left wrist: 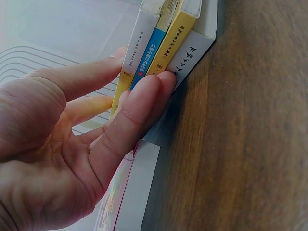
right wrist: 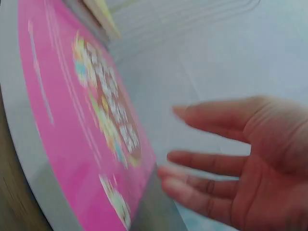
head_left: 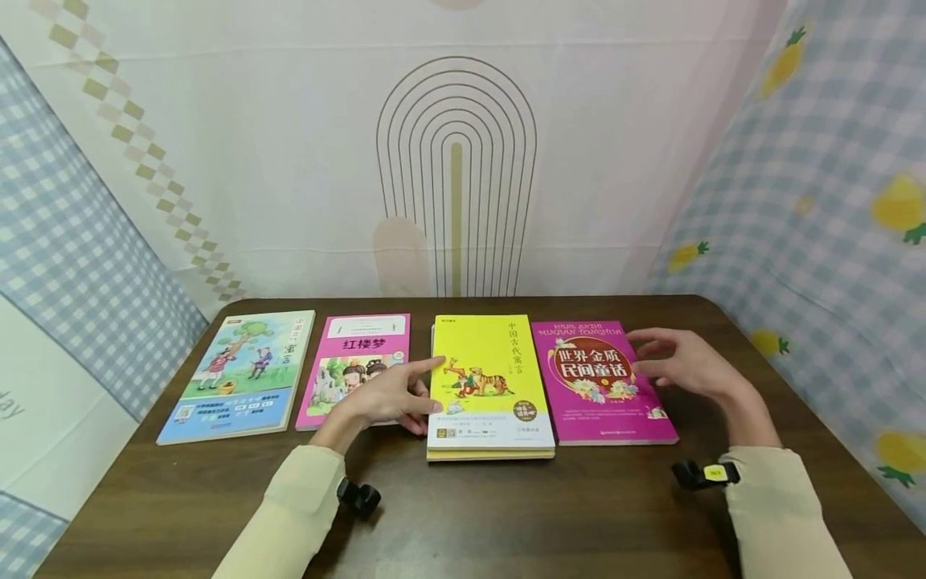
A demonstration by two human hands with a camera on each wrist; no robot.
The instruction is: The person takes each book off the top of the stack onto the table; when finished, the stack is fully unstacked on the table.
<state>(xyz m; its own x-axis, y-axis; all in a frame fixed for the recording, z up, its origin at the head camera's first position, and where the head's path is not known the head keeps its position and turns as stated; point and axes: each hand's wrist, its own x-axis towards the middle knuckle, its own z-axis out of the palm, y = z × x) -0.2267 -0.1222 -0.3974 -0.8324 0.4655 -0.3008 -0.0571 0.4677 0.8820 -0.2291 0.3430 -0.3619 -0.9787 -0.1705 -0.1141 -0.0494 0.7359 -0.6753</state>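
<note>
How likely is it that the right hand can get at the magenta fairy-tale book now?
Yes, it seems so: the right hand, holding nothing, is at the right edge of the magenta fairy-tale book, with nothing on top. The yellow-topped book stack is on the opposite side.

Between your sleeves [head_left: 289, 507], open desk [head_left: 535, 523] lets you pass. Your left fingers [head_left: 425, 367] span the gap between pink book [head_left: 350, 362] and yellow stack [head_left: 488, 386]; a sliver parts that stack from the magenta book [head_left: 606, 394]; cloth [head_left: 311, 161] closes the back.
</note>
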